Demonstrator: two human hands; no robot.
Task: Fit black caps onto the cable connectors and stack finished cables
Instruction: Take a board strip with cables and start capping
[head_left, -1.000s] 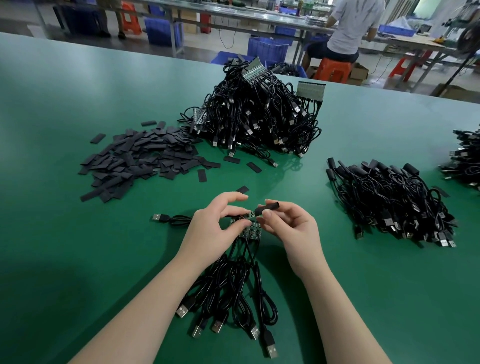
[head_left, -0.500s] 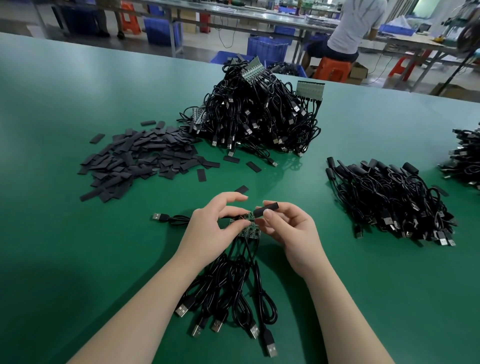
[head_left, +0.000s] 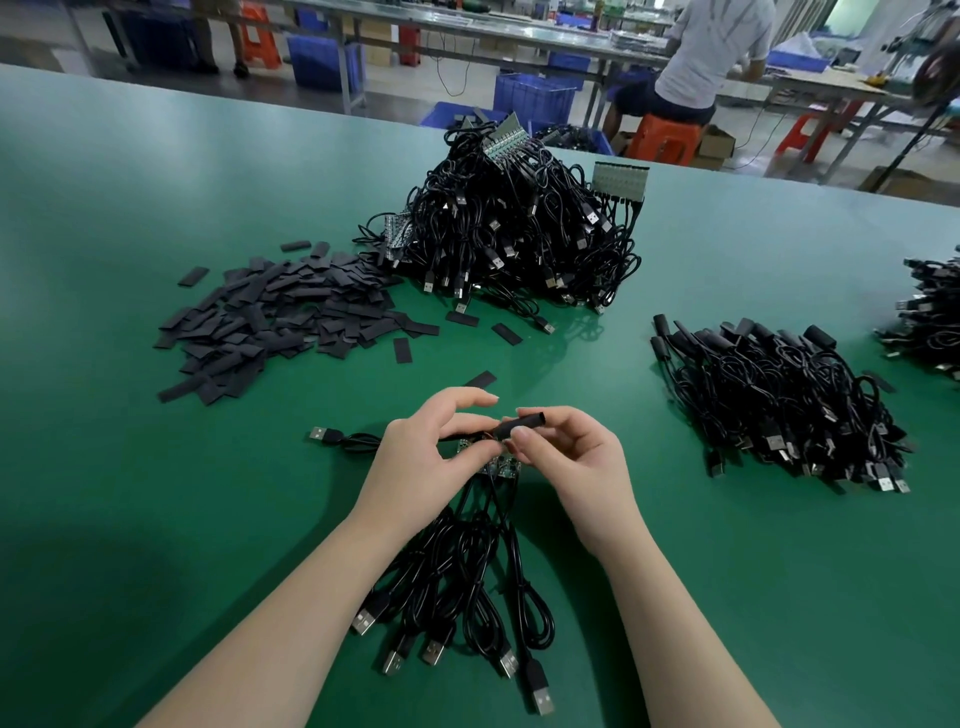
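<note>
Black tubular cap (head_left: 519, 422) | pinched by right hand (head_left: 566, 467) | left hand (head_left: 431, 457) grips connector cable | risk: skewed cap jams

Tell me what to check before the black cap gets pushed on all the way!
1. Right hand pinches the black cap: ok.
2. Left hand holds the cable end by the small green board: ok.
3. Cap's open end lined up with the connector: cannot tell, fingers hide it.
4. Cap fully seated: not ok, it looks only partly on.
5. Spare caps pile within reach: ok.
6. Finished cables stack ready on the right: ok.
</note>
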